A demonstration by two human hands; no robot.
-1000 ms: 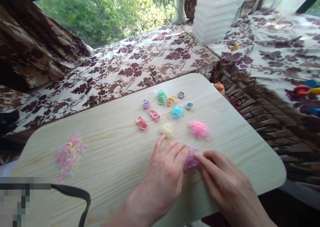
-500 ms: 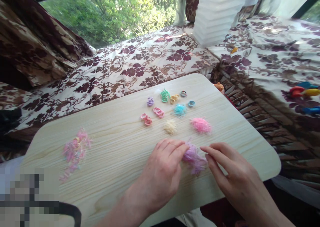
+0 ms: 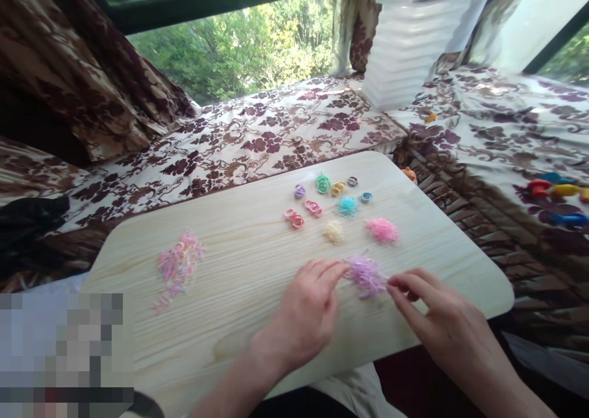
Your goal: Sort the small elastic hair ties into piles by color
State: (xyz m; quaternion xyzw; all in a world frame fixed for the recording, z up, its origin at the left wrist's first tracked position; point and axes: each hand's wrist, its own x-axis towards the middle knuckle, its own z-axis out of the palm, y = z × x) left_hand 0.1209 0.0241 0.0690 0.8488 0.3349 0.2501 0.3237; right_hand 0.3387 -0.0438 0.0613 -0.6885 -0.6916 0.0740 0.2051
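Pink strands, mixed with paler and bluish ones, make up the loose tangle toward the left end of your wood-grained table. Well to its right, past a bare stretch of wood, come the red and pink rings, then the small purple rings a little farther from you.

Nearer you, your left hand reaches in over the tabletop, palm down. Its fingers are bent and lie close together, the forefinger's tip at the left edge of the lilac pile; you can't tell from this view what the thumb is doing.

Beyond that hand sit the pink rings, the green bands, a cream pile, the yellow rings, a turquoise pile and the small dark rings. The lilac pile lies on the wood between your two hands, its fine strands fanned out, with the blue rings farther back and a bright pink pile beyond its right side.

Your right hand comes in from the right, thumb and forefinger drawn close at the tips by the lilac pile's right edge; whether they pinch a strand can't be told.
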